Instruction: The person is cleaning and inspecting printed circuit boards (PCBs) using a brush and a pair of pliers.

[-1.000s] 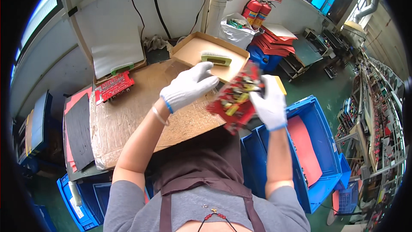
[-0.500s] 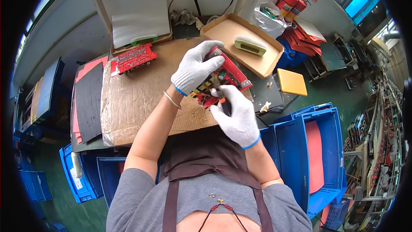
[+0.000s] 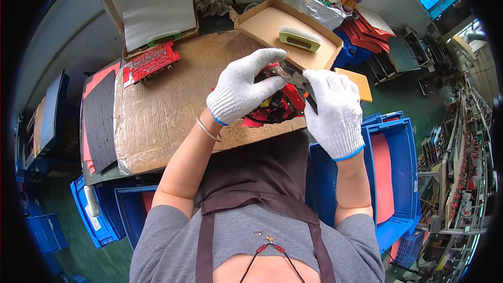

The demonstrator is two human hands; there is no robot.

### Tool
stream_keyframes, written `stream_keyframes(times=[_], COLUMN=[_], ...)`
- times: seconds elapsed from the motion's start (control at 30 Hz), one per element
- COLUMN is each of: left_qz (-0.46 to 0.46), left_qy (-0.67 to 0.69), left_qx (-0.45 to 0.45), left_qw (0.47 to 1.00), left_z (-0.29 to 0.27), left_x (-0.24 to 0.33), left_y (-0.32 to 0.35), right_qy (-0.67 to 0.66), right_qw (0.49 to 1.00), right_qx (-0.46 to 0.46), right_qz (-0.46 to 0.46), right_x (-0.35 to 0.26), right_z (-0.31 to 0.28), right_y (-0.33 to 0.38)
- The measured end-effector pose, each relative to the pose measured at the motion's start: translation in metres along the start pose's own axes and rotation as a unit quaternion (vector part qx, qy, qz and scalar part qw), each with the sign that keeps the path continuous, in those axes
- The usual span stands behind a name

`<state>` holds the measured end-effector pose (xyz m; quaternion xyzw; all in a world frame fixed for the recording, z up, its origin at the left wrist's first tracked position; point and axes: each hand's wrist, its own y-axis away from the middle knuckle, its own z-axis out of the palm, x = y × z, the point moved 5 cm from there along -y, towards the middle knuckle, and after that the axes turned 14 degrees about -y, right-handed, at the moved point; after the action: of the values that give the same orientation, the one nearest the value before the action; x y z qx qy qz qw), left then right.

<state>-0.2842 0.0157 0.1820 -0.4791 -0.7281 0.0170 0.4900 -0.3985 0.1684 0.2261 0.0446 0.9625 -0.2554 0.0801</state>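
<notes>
In my gloved left hand (image 3: 238, 89) is a red circuit board (image 3: 291, 100) with dark components and wires, held above the front right part of the cardboard sheet (image 3: 167, 110). The fingers curl over the board's left and far side. My gloved right hand (image 3: 335, 110) grips a pair of pliers (image 3: 296, 79) with dark and orange handles. Their metal jaws lie over the board's far right part, close to my left fingertips. What the jaws touch is too small to make out. A second red circuit board (image 3: 151, 64) rests at the sheet's far left.
A shallow cardboard box (image 3: 251, 20) holding a green-backed brush (image 3: 299, 40) stands at the back right. Another green brush (image 3: 163, 37) lies at the back left. Right of my hands is a yellow block (image 3: 361, 86). Blue bins (image 3: 343, 173) stand below the table's right edge.
My right hand has moved right and away from me, taking the pliers from the board's middle to its far right part. My left hand has turned the board.
</notes>
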Motion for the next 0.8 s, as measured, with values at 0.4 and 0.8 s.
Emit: stream_keyframes(times=[0.4, 0.8], left_qz=[-0.009, 0.002], left_qy=[0.029, 0.109], left_qx=[-0.049, -0.104], left_qw=[0.998, 0.989], left_z=[-0.009, -0.013], left_x=[0.0, -0.011], left_y=[0.006, 0.013], right_qy=[-0.372, -0.71], right_qw=[0.921, 0.614], right_qx=[-0.095, -0.203], right_qz=[0.07, 0.279], right_x=[0.026, 0.042], right_z=[0.026, 0.093], right_y=[0.001, 0.03])
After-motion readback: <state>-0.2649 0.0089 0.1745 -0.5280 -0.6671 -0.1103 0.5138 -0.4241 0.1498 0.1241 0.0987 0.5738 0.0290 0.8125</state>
